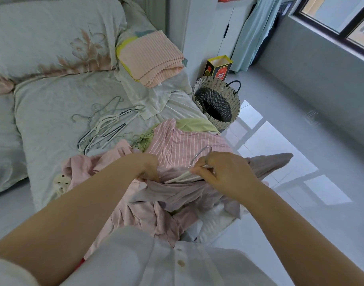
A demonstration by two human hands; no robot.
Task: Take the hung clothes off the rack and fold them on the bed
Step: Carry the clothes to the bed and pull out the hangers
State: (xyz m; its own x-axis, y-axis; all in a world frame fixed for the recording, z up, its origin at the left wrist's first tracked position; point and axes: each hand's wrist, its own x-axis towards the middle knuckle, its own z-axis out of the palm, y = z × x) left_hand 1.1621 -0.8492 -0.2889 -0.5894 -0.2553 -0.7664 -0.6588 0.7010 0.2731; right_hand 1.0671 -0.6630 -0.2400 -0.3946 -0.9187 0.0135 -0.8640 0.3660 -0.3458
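A mauve-grey garment [267, 164] is held up over the near edge of the bed [53, 104], still on a white hanger [183, 176] whose metal hook rises above it. My right hand [224, 172] pinches the hanger at its neck. My left hand [149, 168] grips the garment's collar beside the hanger. Under them lies a heap of clothes: a pink white-striped shirt [183, 141], a plain pink shirt [106, 162] and a light green piece [194, 123]. A pile of bare hangers [102, 126] lies on the bed to the left.
A folded peach ribbed blanket [154, 58] sits on a pillow at the bed's head. A woven basket [218, 104] stands on the glossy floor beside the bed, with a yellow-and-black box [218, 67] behind it. White cupboard and hanging teal fabric at the back.
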